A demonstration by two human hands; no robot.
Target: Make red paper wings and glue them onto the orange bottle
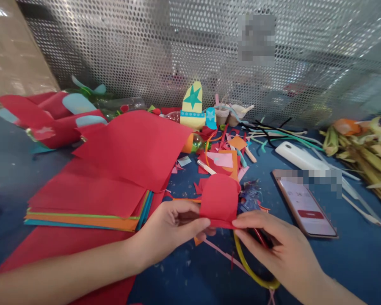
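A small rounded piece of red paper (pixel 220 199) is held upright between both hands just above the blue table (pixel 352 262). My left hand (pixel 171 226) pinches its lower left edge with thumb and fingers closed. My right hand (pixel 273 248) pinches the lower right corner. Scissors with a yellow handle loop (pixel 249 269) hang under my right hand, though I cannot tell if the fingers pass through it.
A stack of red, orange, green and blue sheets (pixel 98 195) lies at left. A phone (pixel 305 203) and a white case (pixel 300 156) lie at right, beside dried leaves (pixel 365 152). Paper scraps, sticks and a yellow rocket craft (pixel 192 106) stand before a perforated metal wall.
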